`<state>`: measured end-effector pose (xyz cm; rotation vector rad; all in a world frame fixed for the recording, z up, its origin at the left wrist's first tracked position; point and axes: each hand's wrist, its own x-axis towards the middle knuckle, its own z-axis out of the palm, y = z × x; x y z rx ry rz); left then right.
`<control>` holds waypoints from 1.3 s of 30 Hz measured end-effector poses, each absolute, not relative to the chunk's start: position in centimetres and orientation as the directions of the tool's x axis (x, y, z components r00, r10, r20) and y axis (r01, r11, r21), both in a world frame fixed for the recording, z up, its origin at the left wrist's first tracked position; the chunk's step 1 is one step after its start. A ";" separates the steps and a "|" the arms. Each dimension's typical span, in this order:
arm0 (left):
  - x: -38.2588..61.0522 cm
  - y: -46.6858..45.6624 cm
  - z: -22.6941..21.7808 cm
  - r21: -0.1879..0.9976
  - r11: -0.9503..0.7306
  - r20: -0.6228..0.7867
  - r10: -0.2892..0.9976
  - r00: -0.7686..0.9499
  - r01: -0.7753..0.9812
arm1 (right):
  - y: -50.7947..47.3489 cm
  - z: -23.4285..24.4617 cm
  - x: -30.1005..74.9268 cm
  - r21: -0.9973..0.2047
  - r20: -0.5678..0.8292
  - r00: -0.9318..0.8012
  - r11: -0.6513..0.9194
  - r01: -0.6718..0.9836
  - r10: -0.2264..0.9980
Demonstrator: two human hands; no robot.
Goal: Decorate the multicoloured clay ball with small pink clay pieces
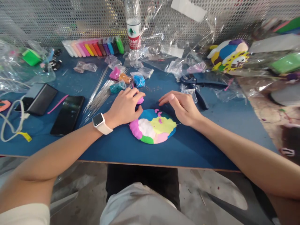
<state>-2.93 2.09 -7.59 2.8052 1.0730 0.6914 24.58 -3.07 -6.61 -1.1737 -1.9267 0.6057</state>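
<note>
A flat round clay disc [153, 126] in patches of blue, yellow, white, pink, magenta and green lies on the blue table [211, 143]. My left hand [125, 106], with a white smartwatch on the wrist, rests at the disc's upper left, its fingers curled round a small lump of magenta clay [140, 100]. My right hand [181, 106] lies at the disc's upper right edge, fingers held together and stretched out flat towards the left hand. Small magenta bits sit on top of the disc between the hands.
Two black phones [67, 114] and a white cable lie at the left. A row of coloured clay sticks [93, 47], a water bottle [133, 26] and several small clay bags stand behind. Metal rods [98, 93], black pliers [199, 86] and a clay figure [228, 54] are nearby.
</note>
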 end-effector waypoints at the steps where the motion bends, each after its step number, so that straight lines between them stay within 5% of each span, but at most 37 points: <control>1: -2.9 2.2 -7.8 0.217 -0.746 0.379 0.659 0.650 0.629 | -3.1 -6.6 24.6 -0.722 0.379 -0.261 0.460 0.517 0.888; 7: -2.6 1.3 -7.2 0.360 -0.804 0.499 0.595 0.630 0.474 | -3.3 -6.6 24.3 -0.605 0.523 -0.259 0.568 0.559 0.812; 12: -2.2 -0.1 -6.9 0.357 -0.871 0.590 0.491 0.641 0.339 | -3.6 -7.3 24.4 -0.471 0.634 -0.351 0.704 0.532 0.689; 26: -2.1 0.2 -7.5 0.401 -0.894 0.598 0.420 0.682 0.199 | -4.3 -7.1 24.2 -0.340 0.627 -0.448 0.741 0.579 0.637; 29: -2.1 0.5 -7.0 0.322 -0.912 0.625 0.406 0.667 0.253 | -3.9 -7.2 24.5 -0.380 0.592 -0.402 0.681 0.626 0.699; 35: -2.9 3.1 -8.2 0.330 -0.814 0.609 0.570 0.552 0.477 | -1.8 -7.1 25.9 -0.604 0.636 0.051 0.456 0.654 0.770; 39: -3.3 4.7 -10.0 0.261 -0.798 0.570 0.581 0.581 0.543 | -2.4 -6.7 25.6 -0.693 0.585 -0.021 0.513 0.507 0.811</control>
